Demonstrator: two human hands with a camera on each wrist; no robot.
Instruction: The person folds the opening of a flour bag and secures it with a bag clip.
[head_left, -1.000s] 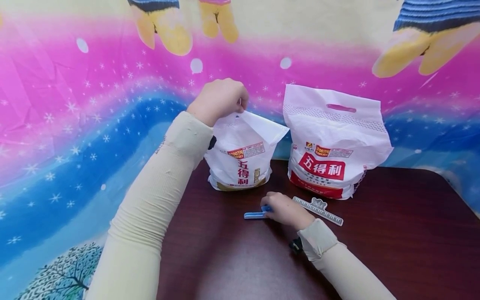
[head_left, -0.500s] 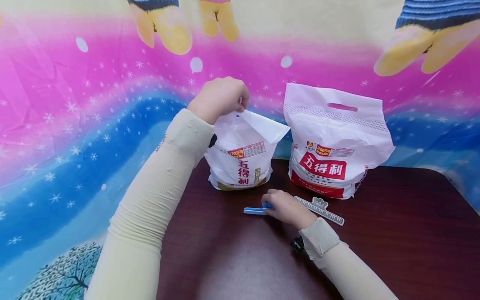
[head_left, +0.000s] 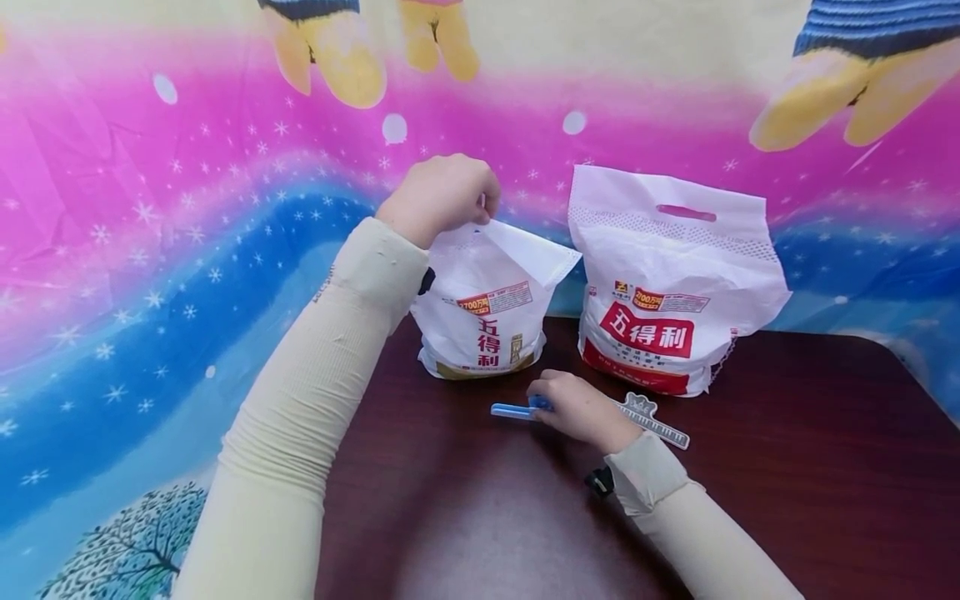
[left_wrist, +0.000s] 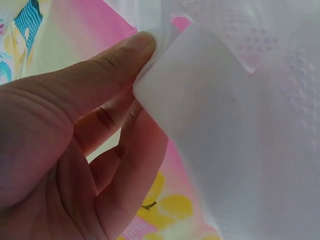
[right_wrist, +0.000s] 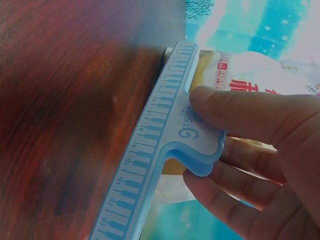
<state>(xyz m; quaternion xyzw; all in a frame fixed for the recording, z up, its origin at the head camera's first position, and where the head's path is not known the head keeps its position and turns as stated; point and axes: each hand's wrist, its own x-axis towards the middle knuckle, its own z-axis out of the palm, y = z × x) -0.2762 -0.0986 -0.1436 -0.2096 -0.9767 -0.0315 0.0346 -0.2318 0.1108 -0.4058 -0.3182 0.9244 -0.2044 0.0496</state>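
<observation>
My left hand (head_left: 442, 196) pinches the folded top of the left white flour bag (head_left: 487, 300) between thumb and fingers. In the left wrist view the thumb presses on the bent-over white bag edge (left_wrist: 200, 95). The bag stands upright, its top flap slanting down to the right. My right hand (head_left: 581, 408) grips the tab of a blue sealing clip (head_left: 512, 411) in front of that bag. Piano keys and numbers are printed along the clip's bar (right_wrist: 145, 135) in the right wrist view, and the fingers lie behind the tab.
A second flour bag (head_left: 645, 333), with a handle slot, stands upright to the right. A grey-white clip (head_left: 656, 425) of similar shape lies before it, partly hidden by my right hand. A patterned cloth (head_left: 225, 167) hangs behind the dark wooden table (head_left: 465, 508).
My right hand and the blue clip have moved slightly away from me, toward the bags, covering more of the grey-white clip. The left hand keeps its pinch on the bag top.
</observation>
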